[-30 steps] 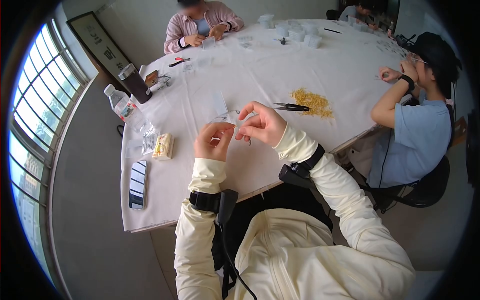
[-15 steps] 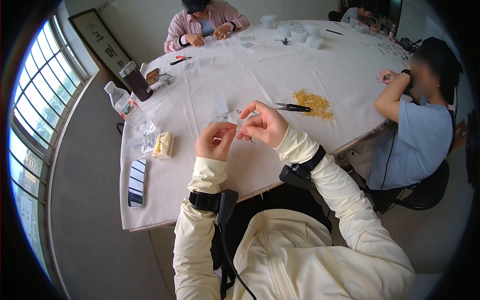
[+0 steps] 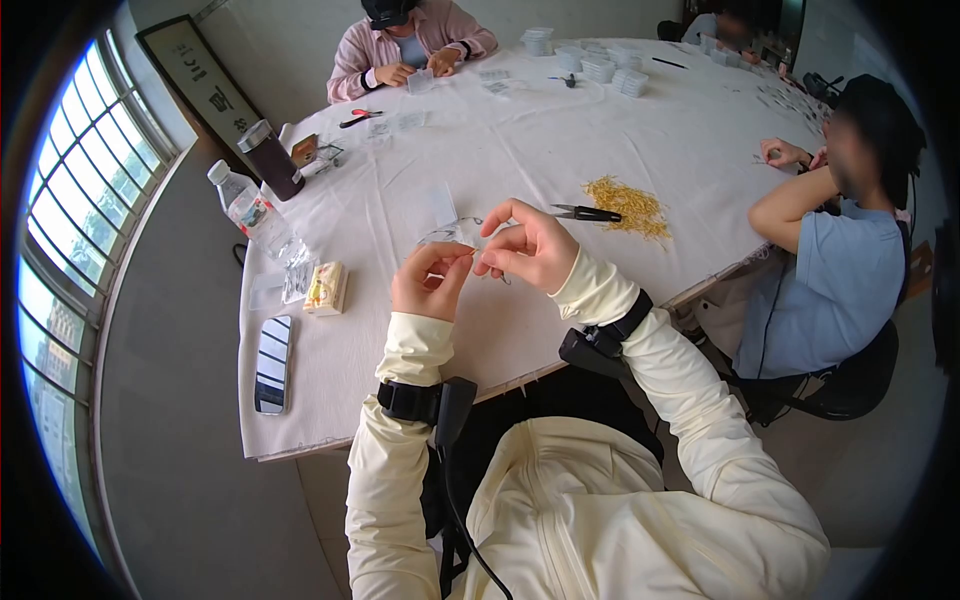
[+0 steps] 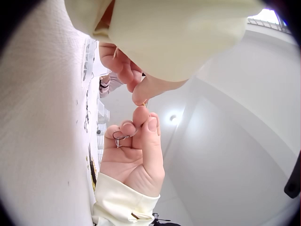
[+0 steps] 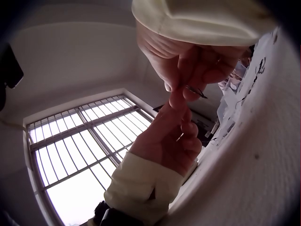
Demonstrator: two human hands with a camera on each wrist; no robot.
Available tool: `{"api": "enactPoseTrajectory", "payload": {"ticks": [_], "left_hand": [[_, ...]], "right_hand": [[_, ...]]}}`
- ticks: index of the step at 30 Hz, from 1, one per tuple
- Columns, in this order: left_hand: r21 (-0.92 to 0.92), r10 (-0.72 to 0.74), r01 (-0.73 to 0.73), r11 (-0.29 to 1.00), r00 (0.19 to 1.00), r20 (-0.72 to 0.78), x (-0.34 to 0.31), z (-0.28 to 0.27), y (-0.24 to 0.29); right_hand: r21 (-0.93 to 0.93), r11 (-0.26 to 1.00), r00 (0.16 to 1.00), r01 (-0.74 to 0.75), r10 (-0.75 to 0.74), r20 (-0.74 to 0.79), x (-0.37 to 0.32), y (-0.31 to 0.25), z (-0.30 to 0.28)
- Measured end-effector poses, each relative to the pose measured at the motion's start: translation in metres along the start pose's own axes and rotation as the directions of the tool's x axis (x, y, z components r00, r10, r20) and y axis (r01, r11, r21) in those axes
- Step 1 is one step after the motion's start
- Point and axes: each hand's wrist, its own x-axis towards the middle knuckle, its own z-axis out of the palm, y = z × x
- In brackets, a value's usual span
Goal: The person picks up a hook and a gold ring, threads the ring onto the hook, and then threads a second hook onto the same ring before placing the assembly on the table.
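My left hand (image 3: pixel 430 280) pinches a tiny yellow strip (image 4: pixel 145 104) between thumb and index finger, its end showing at the fingertips. My right hand (image 3: pixel 533 249) meets it tip to tip, thumb and index finger pressed together. A small curved wire piece (image 4: pixel 123 137), thin and dark with loops, sticks out from the right hand's fingers; fingers partly hide it. Both hands are raised over the near part of the table. Just beyond them lie a clear plastic piece (image 3: pixel 443 205) and some thin dark wire bits (image 3: pixel 438 237).
Black-handled scissors (image 3: pixel 590 214) lie against a pile of yellow bits (image 3: pixel 635 208). To the left are a phone (image 3: pixel 272 366), a small tissue pack (image 3: pixel 326 290), a bottle (image 3: pixel 245 205) and a dark flask (image 3: pixel 271 160). Other people sit around the white-covered table (image 3: pixel 500 355).
Both hands keep nearly the same place and pinch; only slight fingertip shifts show. The person at the right has moved their arms a little, and the person across has lowered their head.
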Motion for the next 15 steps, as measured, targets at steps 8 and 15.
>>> {"api": "enactPoseTrajectory", "payload": {"ticks": [8,15], "left_hand": [[0.033,-0.003,0.003,0.999,1.000,-0.017,-0.001,0.000,0.004],[-0.005,-0.053,0.053,0.999,0.999,0.001,-0.005,0.001,0.014]], "right_hand": [[-0.001,1.000,1.000,0.015,-0.015,-0.019,0.002,-0.003,-0.001],[-0.182,0.982,0.999,-0.043,0.040,-0.022,0.003,-0.007,0.003]]}}
